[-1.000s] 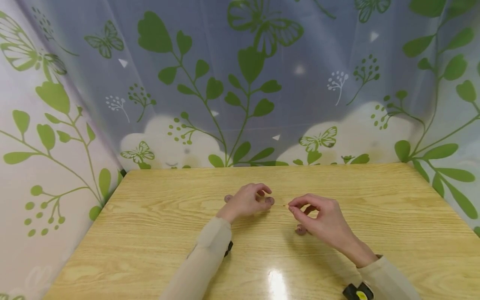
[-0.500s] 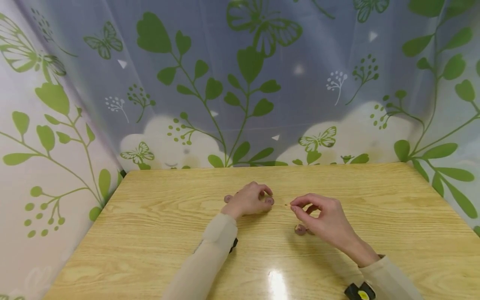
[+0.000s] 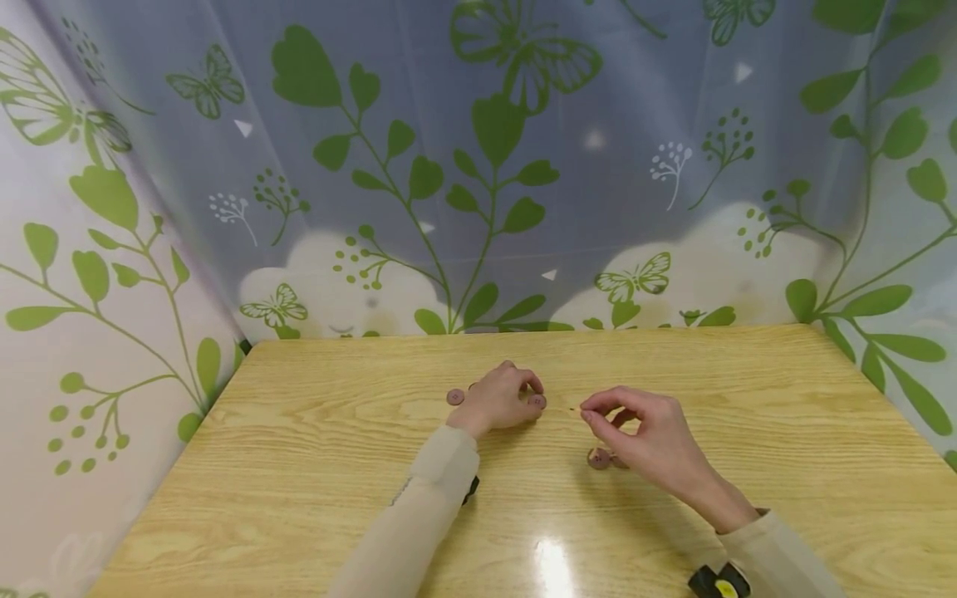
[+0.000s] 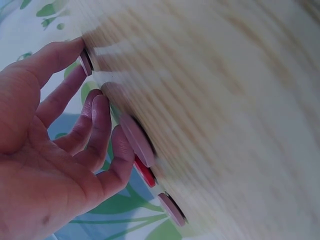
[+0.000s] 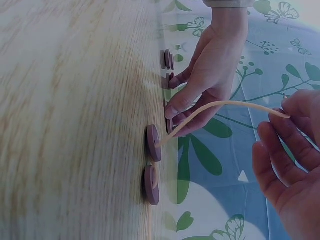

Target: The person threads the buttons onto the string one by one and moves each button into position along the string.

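Note:
My left hand (image 3: 496,399) rests low over the table, thumb and a finger at opposite edges of a mauve button (image 3: 537,401), pinching it. In the left wrist view that button (image 4: 86,62) sits edge-on between the fingertips. Farther right, my right hand (image 3: 643,428) pinches the end of a pale yellow cord (image 5: 220,103) above the table, its tip poking out toward the left hand. The cord runs down to two threaded mauve buttons, a nearer one (image 5: 151,185) and a farther one (image 5: 153,143), beneath the right hand.
Left of the left hand lies a loose mauve button (image 3: 455,397). Beside the left fingers are a larger mauve button (image 4: 137,140), a red button (image 4: 145,171) and another mauve one (image 4: 171,209). A leaf-printed curtain (image 3: 404,166) hangs behind the wooden table (image 3: 314,465).
The left forearm has shifted slightly right, the fingers staying at the same button. The right hand has drawn slightly right with the cord's end.

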The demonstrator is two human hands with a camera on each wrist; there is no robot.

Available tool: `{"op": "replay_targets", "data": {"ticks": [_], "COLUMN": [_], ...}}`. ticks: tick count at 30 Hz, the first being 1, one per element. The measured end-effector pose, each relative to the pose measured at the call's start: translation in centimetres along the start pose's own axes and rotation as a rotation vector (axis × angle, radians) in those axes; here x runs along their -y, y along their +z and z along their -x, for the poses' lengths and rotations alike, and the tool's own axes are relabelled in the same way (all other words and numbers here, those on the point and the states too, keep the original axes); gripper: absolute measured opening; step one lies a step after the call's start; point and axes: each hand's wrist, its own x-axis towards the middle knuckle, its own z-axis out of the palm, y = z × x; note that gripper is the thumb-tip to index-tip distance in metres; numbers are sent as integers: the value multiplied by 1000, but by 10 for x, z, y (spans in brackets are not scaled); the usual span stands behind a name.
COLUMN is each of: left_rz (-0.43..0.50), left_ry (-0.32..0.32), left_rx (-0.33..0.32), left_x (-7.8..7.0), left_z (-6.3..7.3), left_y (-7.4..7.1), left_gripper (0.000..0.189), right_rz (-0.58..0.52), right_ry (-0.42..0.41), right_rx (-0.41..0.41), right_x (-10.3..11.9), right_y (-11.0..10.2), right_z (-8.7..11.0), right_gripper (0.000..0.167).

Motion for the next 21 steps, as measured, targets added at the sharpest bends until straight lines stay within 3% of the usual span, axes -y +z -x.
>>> {"op": "replay_targets", "data": {"ticks": [12,21], "left_rz": [-31,103], "left_ry": [-25,-89], "left_rx": [-18,-13], "left_x": [1,6], "left_z": [-2,2], "left_y": [2,-1], "left_gripper": [19,22], "right_rz": [-9,-13], "right_ry": [-3,-8], "right_rx": [-3,-3], "right_x": [-1,-1], "right_y": [0,0], "right_z": [1,1], "right_gripper": [21,20]}}
